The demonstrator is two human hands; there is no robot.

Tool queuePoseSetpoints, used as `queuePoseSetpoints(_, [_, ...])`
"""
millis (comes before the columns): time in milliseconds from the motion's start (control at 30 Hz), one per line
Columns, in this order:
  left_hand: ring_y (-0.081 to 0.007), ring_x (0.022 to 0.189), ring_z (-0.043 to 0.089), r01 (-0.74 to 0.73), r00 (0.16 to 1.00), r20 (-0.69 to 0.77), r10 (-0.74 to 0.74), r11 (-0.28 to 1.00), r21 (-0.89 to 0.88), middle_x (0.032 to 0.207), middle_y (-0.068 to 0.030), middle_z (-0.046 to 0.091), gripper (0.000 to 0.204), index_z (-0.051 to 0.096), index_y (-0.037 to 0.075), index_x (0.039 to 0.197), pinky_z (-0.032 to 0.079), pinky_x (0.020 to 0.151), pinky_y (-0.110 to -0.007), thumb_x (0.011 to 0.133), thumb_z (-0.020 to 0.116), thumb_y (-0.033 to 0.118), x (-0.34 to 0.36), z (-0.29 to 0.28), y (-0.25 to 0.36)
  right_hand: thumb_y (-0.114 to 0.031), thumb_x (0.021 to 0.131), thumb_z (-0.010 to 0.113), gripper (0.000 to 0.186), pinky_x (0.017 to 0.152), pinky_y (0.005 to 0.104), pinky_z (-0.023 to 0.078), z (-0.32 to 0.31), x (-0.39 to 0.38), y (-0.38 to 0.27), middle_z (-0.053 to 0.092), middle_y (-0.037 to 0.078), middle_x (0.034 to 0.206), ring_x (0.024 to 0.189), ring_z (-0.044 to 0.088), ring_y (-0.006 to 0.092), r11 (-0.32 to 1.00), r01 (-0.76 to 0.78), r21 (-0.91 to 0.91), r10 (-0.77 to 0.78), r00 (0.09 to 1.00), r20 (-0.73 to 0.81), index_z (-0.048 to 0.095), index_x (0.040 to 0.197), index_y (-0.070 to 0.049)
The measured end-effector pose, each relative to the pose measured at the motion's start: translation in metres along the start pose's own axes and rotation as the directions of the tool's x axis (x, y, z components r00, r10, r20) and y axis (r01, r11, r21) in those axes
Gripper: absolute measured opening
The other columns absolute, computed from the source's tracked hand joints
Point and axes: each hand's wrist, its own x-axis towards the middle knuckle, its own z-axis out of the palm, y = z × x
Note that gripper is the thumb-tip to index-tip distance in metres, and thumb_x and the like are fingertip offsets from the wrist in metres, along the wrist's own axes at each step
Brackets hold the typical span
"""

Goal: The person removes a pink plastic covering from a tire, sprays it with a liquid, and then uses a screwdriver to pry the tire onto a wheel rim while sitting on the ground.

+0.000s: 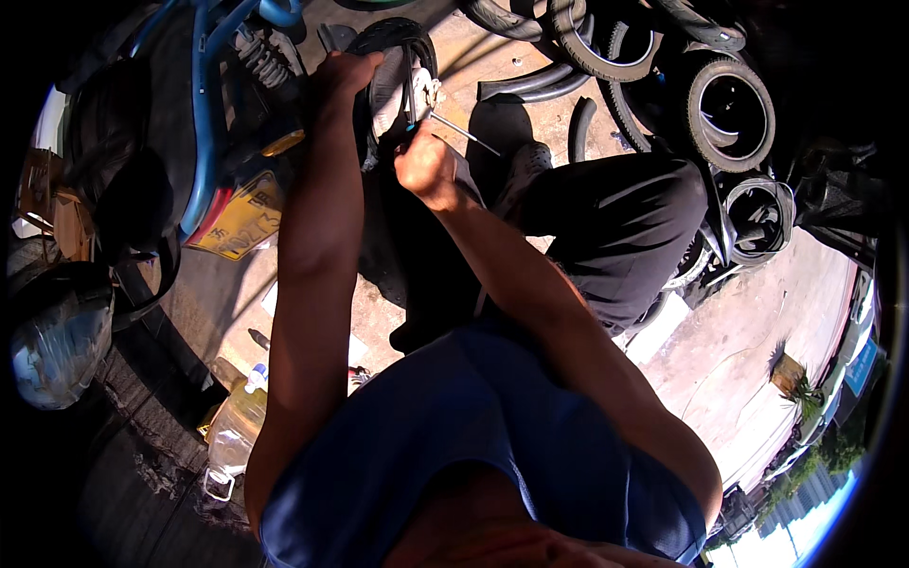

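A small wheel with a black tyre (389,36) stands between my legs at the top, and its pale hub (386,112) faces right. My left hand (348,74) is closed at the tyre's upper left side, its thumb side against the rubber; some fingers are hidden. Just below the hub, my right hand (426,168) makes a fist, and what it grips is hidden. A thin metal rod (469,136) slants down to the right beside that fist. Close to the knuckles shows a small blue piece (411,127), with a dark bar running up along the wheel.
A blue frame (201,123) with a coil spring (267,62) and yellow licence plate (241,220) stands left. Several loose tyres (729,114) lie at upper right, near cut rubber strips (535,85). A clear plastic jug (232,435) is at lower left.
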Motion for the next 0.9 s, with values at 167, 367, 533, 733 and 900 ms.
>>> queuePoseSetpoints(167, [-0.0377,0.118,0.067,0.078,0.997,0.028,-0.077,0.997,-0.026,0.128,-0.0267,0.067,0.081,0.072,-0.001,0.121,0.054,0.097,-0.044,0.069,0.076,0.061,0.001,-0.002,-0.013,-0.012,0.087,0.056,0.054,0.066,0.0453,0.059,-0.112,-0.015,-0.012,0.066,0.022,0.113,0.082,0.074,0.0355,0.920,0.140,-0.367,0.015,0.921,0.390,0.048,0.139,0.001])
queuePoseSetpoints(367, [-0.0389,0.119,0.066,-0.003,1.000,0.023,0.003,1.000,0.014,0.128,-0.0263,0.067,0.080,0.072,0.000,0.121,0.053,0.099,-0.045,0.070,0.077,0.062,-0.029,-0.019,0.005,-0.010,0.085,0.056,0.058,0.066,0.0440,0.060,-0.193,0.045,0.029,0.071,0.021,0.092,0.078,0.074,0.0338,0.825,0.414,-0.385,-0.204,0.852,0.482,0.048,0.141,0.002])
queuePoseSetpoints(533, [-0.0391,0.116,0.067,-0.033,0.999,0.007,0.032,0.998,0.044,0.123,-0.0260,0.069,0.075,0.072,0.000,0.119,0.054,0.098,-0.045,0.072,0.079,0.059,-0.038,-0.017,-0.010,-0.007,0.085,0.064,0.045,0.078,0.0414,0.062,-0.281,0.164,0.027,0.074,0.023,0.094,0.088,0.075,0.0337,0.535,0.701,-0.472,-0.188,0.643,0.742,0.062,0.130,-0.004])
queuePoseSetpoints(733, [-0.0382,0.113,0.068,-0.189,0.979,-0.080,0.187,0.982,-0.017,0.120,-0.0225,0.071,0.078,0.066,0.001,0.125,0.053,0.097,-0.045,0.074,0.081,0.058,-0.038,0.003,-0.024,-0.021,0.084,0.065,0.022,0.072,0.0483,0.054,-0.324,0.272,-0.011,0.073,0.015,0.087,0.084,0.072,0.0330,0.268,0.860,-0.434,-0.241,0.497,0.834,0.073,0.100,-0.009])
queuePoseSetpoints(900, [-0.0395,0.115,0.066,-0.095,0.990,-0.114,0.087,0.993,-0.064,0.125,-0.0221,0.068,0.086,0.061,0.004,0.132,0.052,0.098,-0.047,0.070,0.087,0.057,-0.075,-0.017,0.002,-0.006,0.076,0.067,0.023,0.071,0.0424,0.059,-0.313,0.233,0.026,0.073,0.015,0.082,0.084,0.074,0.0327,0.337,0.873,-0.352,-0.505,0.483,0.715,0.069,0.099,-0.002])
